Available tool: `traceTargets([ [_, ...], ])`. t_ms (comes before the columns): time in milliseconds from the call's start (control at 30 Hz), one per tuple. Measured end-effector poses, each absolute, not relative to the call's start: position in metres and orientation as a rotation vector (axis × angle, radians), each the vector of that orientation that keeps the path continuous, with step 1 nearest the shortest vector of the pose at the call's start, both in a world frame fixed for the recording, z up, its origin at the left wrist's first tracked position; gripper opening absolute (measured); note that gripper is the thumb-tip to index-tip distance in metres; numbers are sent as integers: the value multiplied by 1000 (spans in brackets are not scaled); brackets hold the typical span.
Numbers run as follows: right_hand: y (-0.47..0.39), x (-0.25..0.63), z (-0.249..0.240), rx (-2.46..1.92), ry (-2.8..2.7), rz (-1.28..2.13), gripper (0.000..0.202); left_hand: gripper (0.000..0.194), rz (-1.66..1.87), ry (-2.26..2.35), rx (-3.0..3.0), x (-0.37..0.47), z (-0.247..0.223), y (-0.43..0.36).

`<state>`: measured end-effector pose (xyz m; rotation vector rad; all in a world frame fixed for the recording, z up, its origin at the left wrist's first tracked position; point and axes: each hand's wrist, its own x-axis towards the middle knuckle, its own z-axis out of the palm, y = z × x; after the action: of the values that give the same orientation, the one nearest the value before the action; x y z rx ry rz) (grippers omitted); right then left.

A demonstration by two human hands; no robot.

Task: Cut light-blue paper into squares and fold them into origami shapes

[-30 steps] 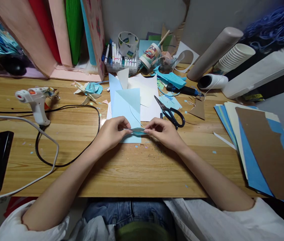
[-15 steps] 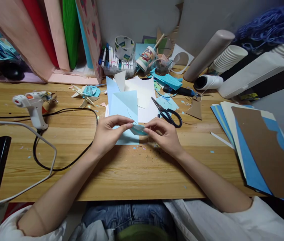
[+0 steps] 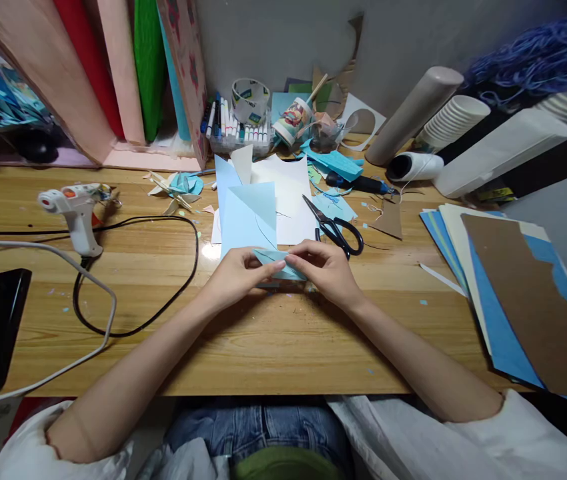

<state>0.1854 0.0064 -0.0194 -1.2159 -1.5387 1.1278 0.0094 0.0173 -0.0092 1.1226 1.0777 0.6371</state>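
A small piece of light blue folded paper (image 3: 292, 272) is pinched between both hands above the table's middle. My left hand (image 3: 238, 272) grips its left part with thumb and fingers. On the right part, my right hand (image 3: 327, 272) presses thumb against index finger. Just beyond them lies a larger light blue sheet (image 3: 243, 220) with a curved line on it, on top of white paper (image 3: 296, 193). Black-handled scissors (image 3: 336, 230) rest partly open beyond my right hand. The underside of the folded paper is hidden.
To the left stands a white glue gun (image 3: 76, 217) with a looping black cord (image 3: 196, 253). Layered card sheets (image 3: 518, 300) lie at the right. Markers (image 3: 223, 119), a tape roll (image 3: 250, 100), a paper cup (image 3: 293, 121) and blue scraps (image 3: 338, 163) line the back.
My left hand has shifted right and slightly nearer me, closer to my right hand. The folded paper has turned, showing more of its creased face. My right hand has hardly moved.
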Motion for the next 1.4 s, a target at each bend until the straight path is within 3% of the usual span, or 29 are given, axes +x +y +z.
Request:
traceTargets([
  [367, 1, 184, -21, -1182, -1776, 575, 11, 30, 692, 936, 792, 20, -14, 7],
  [1000, 0, 182, -22, -1207, -1882, 504, 4, 22, 778, 1242, 917, 30, -15, 0],
  [1400, 12, 192, -27, -876, -2266, -140, 11, 20, 795, 1065, 815, 28, -19, 4],
])
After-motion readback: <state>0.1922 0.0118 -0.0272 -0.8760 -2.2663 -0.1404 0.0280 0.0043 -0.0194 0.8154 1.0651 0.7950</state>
